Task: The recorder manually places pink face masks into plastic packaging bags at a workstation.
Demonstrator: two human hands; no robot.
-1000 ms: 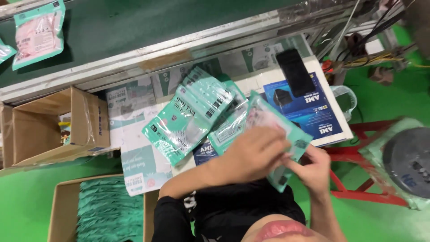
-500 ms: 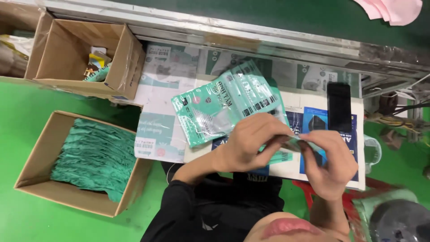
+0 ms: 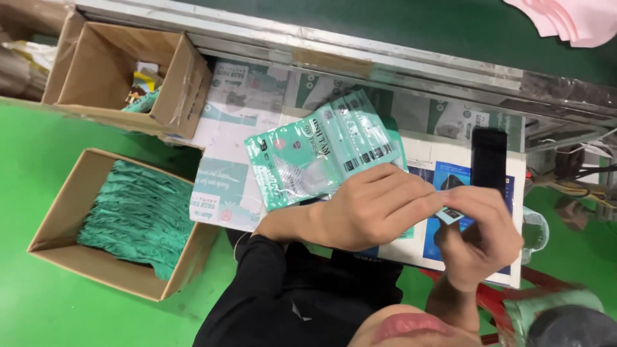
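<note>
Pinched between both hands (image 3: 373, 205) (image 3: 479, 234), a teal packet corner (image 3: 450, 214); fingertips should stay level, clear of the stacked packets (image 3: 321, 157).

The green packets (image 3: 324, 154) look like glossy plastic film, smooth and a little reflecting. The two boxes (image 3: 64, 212) are matt brown cardboard. The black phone (image 3: 489, 160) has a smooth, shiny surface.
</note>
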